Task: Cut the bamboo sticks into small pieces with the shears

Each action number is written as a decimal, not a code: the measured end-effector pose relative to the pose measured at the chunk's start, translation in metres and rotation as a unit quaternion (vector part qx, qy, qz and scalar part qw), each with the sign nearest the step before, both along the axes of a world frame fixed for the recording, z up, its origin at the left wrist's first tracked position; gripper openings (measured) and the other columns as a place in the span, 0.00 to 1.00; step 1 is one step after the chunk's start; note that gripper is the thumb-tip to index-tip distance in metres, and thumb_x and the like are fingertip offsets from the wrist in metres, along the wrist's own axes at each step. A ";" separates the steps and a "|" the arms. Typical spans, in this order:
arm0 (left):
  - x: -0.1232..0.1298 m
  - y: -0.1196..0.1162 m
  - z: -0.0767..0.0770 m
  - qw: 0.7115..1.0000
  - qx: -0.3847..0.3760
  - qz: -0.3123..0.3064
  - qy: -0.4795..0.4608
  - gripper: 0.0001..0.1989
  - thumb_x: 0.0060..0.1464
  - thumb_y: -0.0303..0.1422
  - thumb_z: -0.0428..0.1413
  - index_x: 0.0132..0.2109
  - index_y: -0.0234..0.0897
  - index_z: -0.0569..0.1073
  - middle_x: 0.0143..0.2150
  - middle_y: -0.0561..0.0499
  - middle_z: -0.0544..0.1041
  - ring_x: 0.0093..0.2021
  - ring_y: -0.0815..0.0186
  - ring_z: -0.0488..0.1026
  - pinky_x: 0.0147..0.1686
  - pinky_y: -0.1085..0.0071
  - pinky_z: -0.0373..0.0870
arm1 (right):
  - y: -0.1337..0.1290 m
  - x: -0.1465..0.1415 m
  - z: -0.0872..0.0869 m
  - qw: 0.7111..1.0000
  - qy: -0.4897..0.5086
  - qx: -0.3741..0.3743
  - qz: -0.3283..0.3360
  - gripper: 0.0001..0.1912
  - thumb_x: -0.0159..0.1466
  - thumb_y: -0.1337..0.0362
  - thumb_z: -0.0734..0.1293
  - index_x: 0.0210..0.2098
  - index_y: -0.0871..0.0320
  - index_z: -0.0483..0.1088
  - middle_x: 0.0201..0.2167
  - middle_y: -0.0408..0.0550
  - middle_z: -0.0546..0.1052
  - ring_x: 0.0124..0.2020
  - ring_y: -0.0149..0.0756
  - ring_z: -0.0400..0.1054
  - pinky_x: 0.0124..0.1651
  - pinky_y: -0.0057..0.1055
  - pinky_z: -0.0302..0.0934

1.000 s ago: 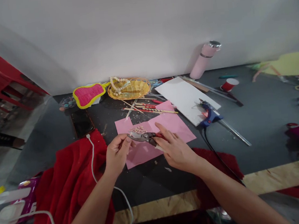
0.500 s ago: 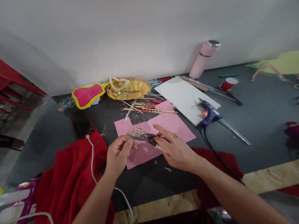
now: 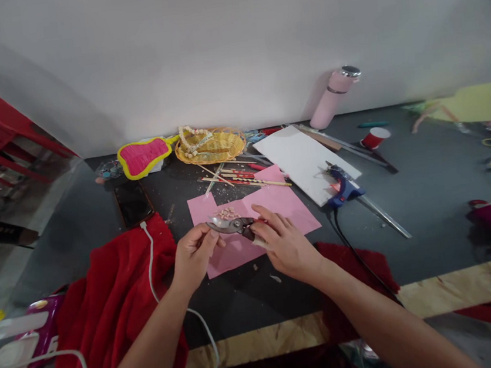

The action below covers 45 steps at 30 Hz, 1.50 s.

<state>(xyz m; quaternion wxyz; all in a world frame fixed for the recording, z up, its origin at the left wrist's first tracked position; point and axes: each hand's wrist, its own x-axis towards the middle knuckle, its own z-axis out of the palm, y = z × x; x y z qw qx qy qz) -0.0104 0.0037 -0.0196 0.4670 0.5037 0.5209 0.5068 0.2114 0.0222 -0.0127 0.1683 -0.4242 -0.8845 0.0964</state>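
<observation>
In my right hand (image 3: 288, 244) are pruning shears (image 3: 235, 225), gripped by the red handle, their metal jaws pointing left. My left hand (image 3: 195, 253) is closed in a pinch at the jaw tips; what lies between its fingertips is too small to make out. Below both hands a pink paper sheet (image 3: 231, 256) lies on the dark table. On it, just behind the jaws, rests a small heap of short pale pieces (image 3: 226, 213). Thin sticks (image 3: 245, 178), some of them red, lie behind the paper.
A yellow woven basket (image 3: 227, 144) holds a beaded string. Left of it are a pink-and-yellow paddle shape (image 3: 145, 157) and a phone (image 3: 133, 204). A white board (image 3: 300, 157), blue glue gun (image 3: 342, 188) and pink bottle (image 3: 333, 98) stand or lie right. Red cloth (image 3: 115, 287) covers the left front.
The shears' jaws have spread a little, with the blades now showing apart near the left fingertips. Both hands stay in nearly the same place.
</observation>
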 end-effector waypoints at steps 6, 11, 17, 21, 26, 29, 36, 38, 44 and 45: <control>-0.001 -0.003 -0.001 1.000 -0.003 -0.016 0.012 0.10 0.56 0.37 0.56 0.30 0.37 0.75 0.25 0.52 0.75 0.22 0.73 0.62 0.23 0.76 0.58 | 0.000 0.001 -0.007 1.000 0.003 -0.029 -0.011 0.38 0.55 0.73 0.58 0.65 0.64 0.43 0.65 0.61 0.51 0.58 0.51 0.55 0.54 0.48 0.57; -0.001 -0.006 0.002 0.999 -0.021 -0.024 0.027 0.13 0.56 0.38 0.55 0.28 0.36 0.75 0.22 0.52 0.73 0.19 0.74 0.58 0.19 0.76 0.55 | 0.001 -0.001 -0.005 0.998 -0.025 -0.057 -0.012 0.33 0.59 0.72 0.57 0.64 0.60 0.48 0.56 0.57 0.65 0.52 0.47 0.60 0.52 0.45 0.57; 0.000 -0.005 0.008 0.998 -0.025 -0.025 0.044 0.13 0.56 0.38 0.54 0.28 0.35 0.74 0.22 0.54 0.73 0.18 0.75 0.58 0.17 0.78 0.55 | 0.002 -0.002 -0.009 0.998 -0.013 -0.064 0.011 0.33 0.58 0.75 0.57 0.63 0.62 0.48 0.51 0.58 0.67 0.51 0.44 0.60 0.53 0.42 0.58; 0.000 -0.006 0.010 0.998 -0.025 -0.028 0.049 0.13 0.57 0.37 0.53 0.28 0.34 0.73 0.22 0.54 0.73 0.18 0.76 0.59 0.18 0.79 0.56 | 0.001 -0.003 -0.010 0.998 -0.003 -0.068 0.007 0.31 0.60 0.74 0.57 0.62 0.61 0.49 0.49 0.57 0.68 0.49 0.43 0.61 0.52 0.42 0.60; 0.002 -0.007 0.010 0.998 -0.027 -0.018 0.058 0.12 0.57 0.36 0.52 0.31 0.34 0.73 0.24 0.53 0.75 0.18 0.76 0.61 0.18 0.79 0.58 | 0.001 -0.002 -0.008 0.997 -0.008 -0.083 -0.002 0.33 0.58 0.75 0.58 0.62 0.60 0.50 0.46 0.56 0.69 0.47 0.43 0.62 0.50 0.41 0.61; 0.003 -0.006 0.010 0.997 -0.019 -0.019 0.069 0.09 0.56 0.36 0.54 0.33 0.34 0.73 0.24 0.54 0.75 0.18 0.76 0.62 0.19 0.79 0.61 | 0.002 -0.002 -0.008 0.997 -0.004 -0.081 -0.008 0.31 0.59 0.75 0.57 0.62 0.60 0.50 0.46 0.56 0.68 0.47 0.43 0.62 0.51 0.42 0.61; 0.003 -0.006 0.013 0.990 0.020 -0.024 0.136 0.10 0.57 0.33 0.52 0.33 0.34 0.75 0.20 0.55 0.74 0.21 0.71 0.71 0.25 0.78 0.67 | 0.005 0.000 -0.007 0.998 -0.012 -0.067 -0.012 0.34 0.58 0.74 0.58 0.63 0.59 0.47 0.51 0.56 0.66 0.51 0.45 0.58 0.51 0.44 0.59; 0.001 -0.006 0.013 0.989 0.035 -0.032 0.142 0.11 0.57 0.33 0.52 0.31 0.34 0.75 0.21 0.53 0.76 0.23 0.70 0.73 0.26 0.77 0.68 | 0.005 0.001 -0.007 0.997 -0.015 -0.069 -0.006 0.37 0.56 0.74 0.59 0.64 0.59 0.46 0.53 0.57 0.65 0.53 0.45 0.57 0.52 0.44 0.58; -0.003 -0.004 0.009 0.990 0.035 -0.050 0.124 0.11 0.58 0.33 0.52 0.34 0.34 0.77 0.22 0.52 0.77 0.23 0.70 0.74 0.26 0.77 0.69 | 0.006 0.002 -0.008 0.998 0.005 -0.067 0.003 0.38 0.55 0.75 0.59 0.64 0.58 0.46 0.51 0.56 0.66 0.51 0.45 0.58 0.52 0.44 0.58; -0.003 -0.005 0.009 0.991 0.032 -0.052 0.119 0.11 0.58 0.33 0.52 0.35 0.34 0.78 0.22 0.52 0.76 0.23 0.70 0.73 0.26 0.77 0.69 | 0.005 0.002 -0.008 0.998 0.010 -0.065 0.006 0.37 0.55 0.75 0.59 0.63 0.59 0.47 0.50 0.56 0.66 0.50 0.45 0.59 0.52 0.44 0.59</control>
